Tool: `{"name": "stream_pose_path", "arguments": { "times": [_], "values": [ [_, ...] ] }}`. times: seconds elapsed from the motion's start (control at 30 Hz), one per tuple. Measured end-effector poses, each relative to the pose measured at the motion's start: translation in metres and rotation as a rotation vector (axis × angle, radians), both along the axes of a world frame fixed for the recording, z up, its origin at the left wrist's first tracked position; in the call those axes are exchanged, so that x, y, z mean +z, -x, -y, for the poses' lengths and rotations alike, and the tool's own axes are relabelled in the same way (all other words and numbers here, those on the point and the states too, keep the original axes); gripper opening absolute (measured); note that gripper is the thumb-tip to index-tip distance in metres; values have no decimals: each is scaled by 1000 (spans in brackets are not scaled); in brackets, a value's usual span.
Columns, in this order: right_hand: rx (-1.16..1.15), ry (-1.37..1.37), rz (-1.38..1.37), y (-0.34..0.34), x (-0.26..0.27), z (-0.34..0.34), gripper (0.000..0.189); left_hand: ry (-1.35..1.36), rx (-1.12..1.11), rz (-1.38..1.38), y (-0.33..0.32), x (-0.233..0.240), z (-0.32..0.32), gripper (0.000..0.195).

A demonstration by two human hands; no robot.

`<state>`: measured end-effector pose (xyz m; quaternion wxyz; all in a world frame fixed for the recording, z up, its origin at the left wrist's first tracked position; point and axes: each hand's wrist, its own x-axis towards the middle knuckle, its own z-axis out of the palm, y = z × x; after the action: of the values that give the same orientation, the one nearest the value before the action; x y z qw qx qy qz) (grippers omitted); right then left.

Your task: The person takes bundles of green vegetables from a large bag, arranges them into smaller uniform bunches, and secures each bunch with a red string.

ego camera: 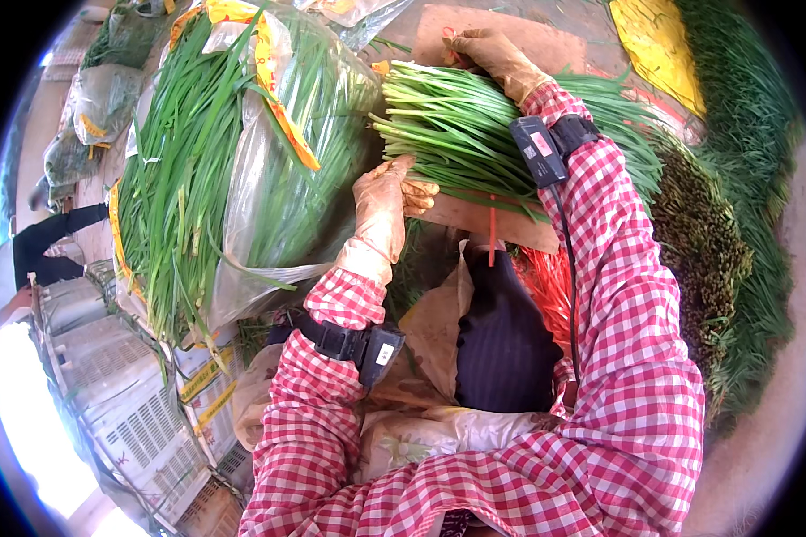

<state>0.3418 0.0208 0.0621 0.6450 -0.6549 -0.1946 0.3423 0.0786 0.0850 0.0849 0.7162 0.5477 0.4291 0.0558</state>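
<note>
A bundle of green garlic chives (450, 121) lies on a wooden board (504, 216), its pale cut ends towards the left. Gloved, my left hand (393, 194) is beside those cut ends with its fingers curled; whether it grips a stem is unclear. My right hand (487, 57), also gloved, is at the far side of the bundle, its fingertips at a thin red tie (450, 33). Another red tie end (492, 231) hangs over the board's near edge. The right fingers are partly hidden by the glove itself.
A large clear plastic bag (242, 221) full of chives stands at left. Red ties (544, 282) lie below the board. More greens (745, 201) are piled at right near a yellow sheet (658, 54). Plastic crates (134, 423) stand lower left, and part of a person (54, 241) shows beyond.
</note>
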Motion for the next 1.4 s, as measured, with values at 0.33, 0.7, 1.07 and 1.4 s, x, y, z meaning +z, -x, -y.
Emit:
{"name": "stream_pose_path", "arguments": {
  "times": [0.33, 0.7, 1.07, 1.4],
  "values": [
    [13, -9, 6, -1, -3, -3, 26, 92, 252, -47, -30, -5, 6, 19],
    [-6, -27, -8, -1, 2, 1, 28, 90, 370, 81, -27, -23, 22, 17],
    [-13, 13, 30, 1, 8, 0, 27, 166, 393, 209, 0, -27, 16, 22],
    [-22, 5, 70, -4, -1, 3, 27, 39, 172, -108, -27, 3, 17, 21]
  ]
}}
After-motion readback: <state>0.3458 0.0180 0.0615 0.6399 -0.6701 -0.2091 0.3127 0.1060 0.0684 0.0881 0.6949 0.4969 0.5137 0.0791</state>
